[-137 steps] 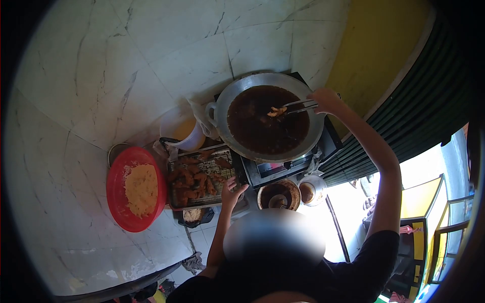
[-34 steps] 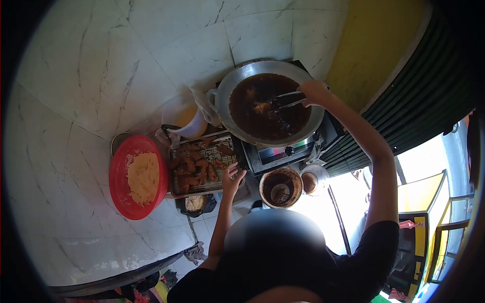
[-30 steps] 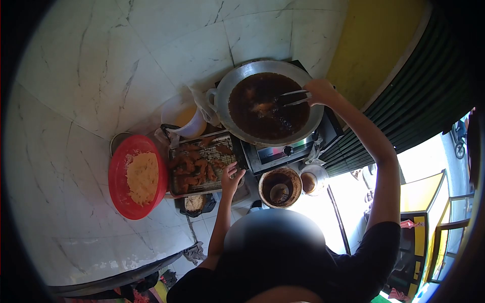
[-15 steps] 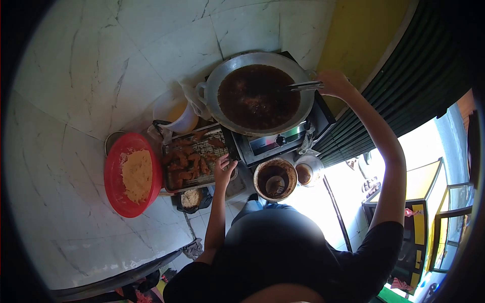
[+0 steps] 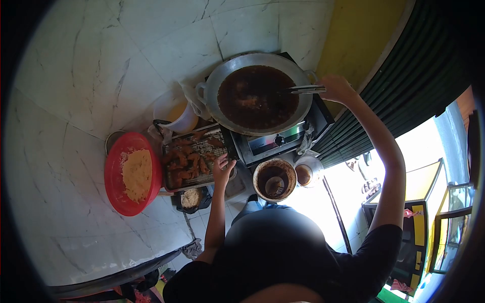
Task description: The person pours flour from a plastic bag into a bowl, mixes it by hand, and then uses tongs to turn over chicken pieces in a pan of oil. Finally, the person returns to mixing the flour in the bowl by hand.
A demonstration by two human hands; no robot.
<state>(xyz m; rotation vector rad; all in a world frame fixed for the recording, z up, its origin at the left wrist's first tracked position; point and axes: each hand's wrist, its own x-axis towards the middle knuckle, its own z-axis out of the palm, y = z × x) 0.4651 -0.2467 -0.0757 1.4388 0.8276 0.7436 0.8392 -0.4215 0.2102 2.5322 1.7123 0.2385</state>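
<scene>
My right hand (image 5: 337,90) is closed around the handle of metal tongs (image 5: 305,90), whose far ends reach into the dark oil (image 5: 273,108) in a large wok (image 5: 214,81). Near the middle of the oil, a lighter brown piece of food (image 5: 248,102) shows among bubbles. My left hand (image 5: 222,169) is held at the near right corner of a metal tray (image 5: 199,183), thumb and fingers apart with nothing between them. Browned fried pieces (image 5: 188,164) lie on the wire rack in that tray, to the left of this hand.
Under the wok stands a stove (image 5: 262,144). Left of the tray is a red basin (image 5: 113,187) of pale flour mix (image 5: 137,174). A white bucket (image 5: 166,108) sits behind the tray. Nearest my body are a stained round container (image 5: 258,191) and a smaller pale tub (image 5: 316,169).
My right hand and the tongs have shifted slightly right. In the oil, the lighter piece shows more clearly. My left hand has barely moved.
</scene>
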